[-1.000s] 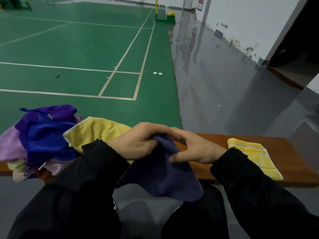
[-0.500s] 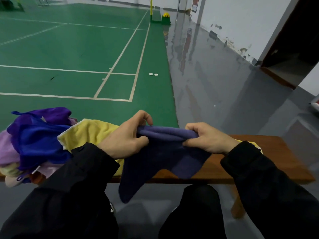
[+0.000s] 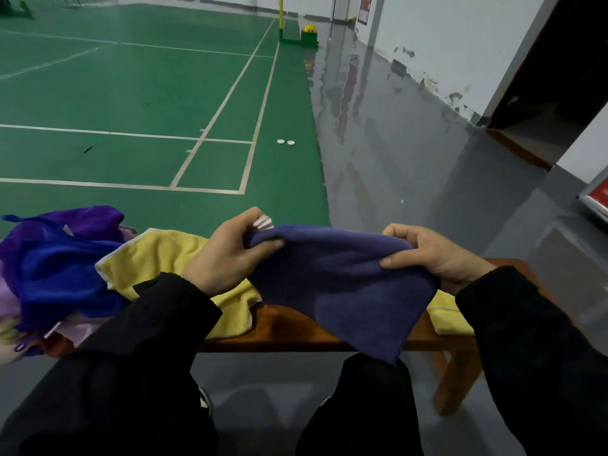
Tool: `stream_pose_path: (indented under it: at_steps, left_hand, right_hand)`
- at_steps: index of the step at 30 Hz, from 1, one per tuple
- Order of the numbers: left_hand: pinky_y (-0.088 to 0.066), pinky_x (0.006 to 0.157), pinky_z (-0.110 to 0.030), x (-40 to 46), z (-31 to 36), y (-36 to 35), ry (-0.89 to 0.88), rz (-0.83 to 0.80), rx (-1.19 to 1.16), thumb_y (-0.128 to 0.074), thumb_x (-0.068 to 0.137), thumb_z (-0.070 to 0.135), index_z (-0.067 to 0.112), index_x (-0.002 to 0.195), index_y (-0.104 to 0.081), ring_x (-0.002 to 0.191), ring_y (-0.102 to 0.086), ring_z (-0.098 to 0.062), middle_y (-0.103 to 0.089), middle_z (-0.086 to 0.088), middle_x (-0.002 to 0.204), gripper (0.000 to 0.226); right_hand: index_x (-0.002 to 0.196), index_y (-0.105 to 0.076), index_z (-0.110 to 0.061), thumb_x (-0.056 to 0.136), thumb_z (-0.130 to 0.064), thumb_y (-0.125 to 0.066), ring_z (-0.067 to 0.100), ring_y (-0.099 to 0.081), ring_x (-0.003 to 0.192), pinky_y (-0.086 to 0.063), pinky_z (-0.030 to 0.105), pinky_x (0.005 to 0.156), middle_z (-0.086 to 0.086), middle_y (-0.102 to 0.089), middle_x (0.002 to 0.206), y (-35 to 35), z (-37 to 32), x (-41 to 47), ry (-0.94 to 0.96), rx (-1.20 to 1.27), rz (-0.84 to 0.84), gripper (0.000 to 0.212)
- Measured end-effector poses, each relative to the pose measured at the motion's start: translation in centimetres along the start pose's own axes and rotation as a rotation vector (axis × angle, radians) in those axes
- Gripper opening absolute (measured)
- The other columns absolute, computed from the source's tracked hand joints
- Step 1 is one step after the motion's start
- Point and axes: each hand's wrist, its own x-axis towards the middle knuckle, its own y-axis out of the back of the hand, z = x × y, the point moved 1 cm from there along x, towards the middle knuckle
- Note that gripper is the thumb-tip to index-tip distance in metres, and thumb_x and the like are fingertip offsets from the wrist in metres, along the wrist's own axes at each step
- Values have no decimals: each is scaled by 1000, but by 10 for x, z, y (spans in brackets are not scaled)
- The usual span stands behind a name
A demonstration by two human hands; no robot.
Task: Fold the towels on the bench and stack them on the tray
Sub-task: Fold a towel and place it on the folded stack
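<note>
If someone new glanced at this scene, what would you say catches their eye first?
Most likely the dark purple towel, stretched in mid-air over the wooden bench between the left hand and the right hand, each gripping an upper corner. Next, the bright heap of unfolded towels at the bench's left end, blue and violet with a yellow towel spilling from it. Beyond lies the green badminton court.

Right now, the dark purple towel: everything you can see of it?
The dark purple towel looks like soft terry cloth with a white tag at its left corner. The left hand and right hand grip its top edge, spread above the bench. It sags between them; a lower corner hangs past the front edge.
</note>
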Motion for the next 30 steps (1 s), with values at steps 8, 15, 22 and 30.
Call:
stream_pose_path:
  at_steps: [8, 15, 22, 30]
  left_hand:
    - [-48, 73, -24, -6, 7, -7, -82, 101, 129, -49, 101, 42, 34, 102, -70, 82, -62, -8, -66, 11, 86, 23]
    - [-46, 78, -23, -9, 9, -6, -201, 217, 370, -58, 95, 20, 15, 112, -75, 90, -60, -12, -62, 5, 101, 25]
    - [-50, 81, -37, 46, -5, -7, -56, 243, 456, -63, 95, 8, 11, 106, -73, 95, -68, -31, -74, -7, 102, 15]
    - [-50, 78, -30, 46, 19, -2, -264, 428, 379, -60, 97, 11, 10, 109, -72, 88, -64, -17, -71, -3, 100, 17]
  right_hand:
    - [83, -61, -8, 83, -11, -77, 11, -62, 66, -50, 20, 58, 1, -66, 73, 1, -7, -6, 47, -44, 102, 16]
    - [96, -66, -6, 77, -1, -80, 17, -69, 79, -55, 24, 67, 8, -72, 89, 4, -11, -11, 17, 27, 9, 23]
    - [85, -64, -14, 90, -12, -77, 8, -55, 66, -44, 30, 65, 1, -63, 76, 33, -3, 34, 186, -470, 565, 13]
    - [96, -74, -22, 92, -8, -73, 0, -63, 81, -48, 13, 74, -9, -71, 86, 40, -18, 4, 473, -387, 807, 14]
